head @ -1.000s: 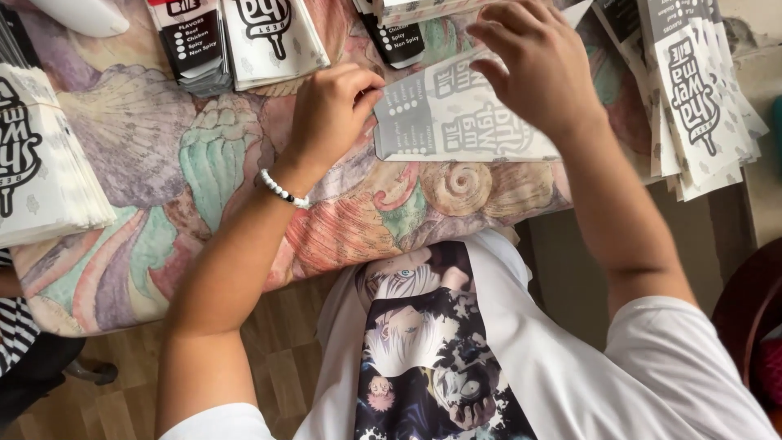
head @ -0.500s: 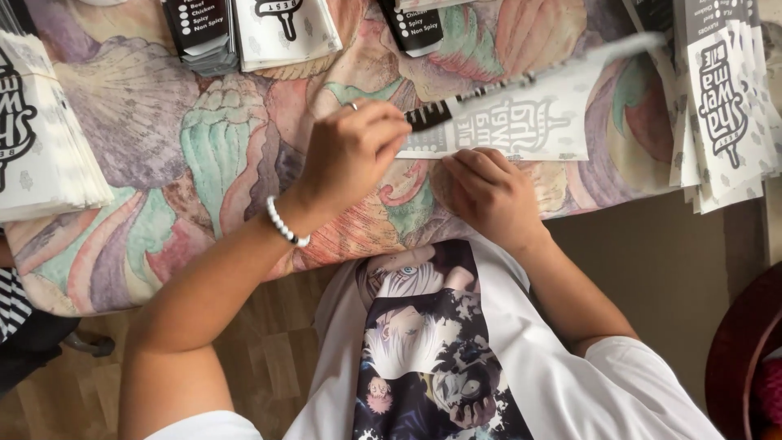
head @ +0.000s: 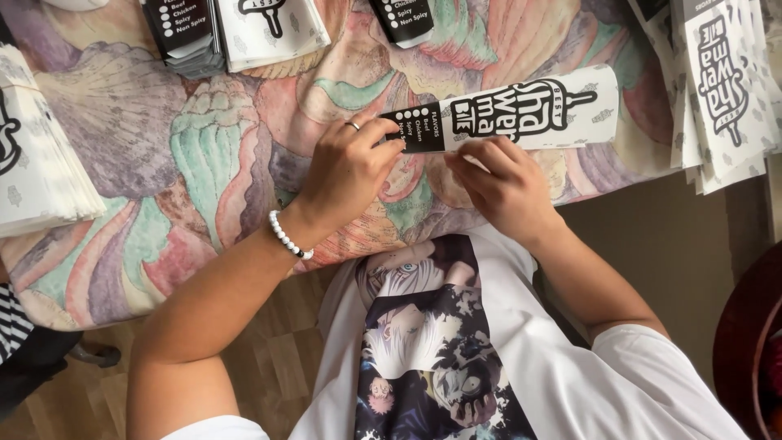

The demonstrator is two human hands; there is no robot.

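Observation:
A long, flat white paper sleeve (head: 533,110) with black print and a black end lies across the shell-patterned tablecloth (head: 187,163). My left hand (head: 346,167), with a ring and a white bead bracelet, pinches the sleeve's black end. My right hand (head: 501,183) grips the sleeve's lower edge just to the right of that, fingers curled under the paper. Both hands are close together near the table's front edge.
A thick stack of the same white sleeves (head: 37,163) sits at the left edge, another stack (head: 721,90) at the right, and smaller piles (head: 236,33) at the top. A dark red round object (head: 749,334) is at the lower right. Wooden floor below.
The sleeve was wide and flat a second ago; now it is folded into a narrow strip. My right hand came down from the top to its lower edge. My left hand moved right onto the black end.

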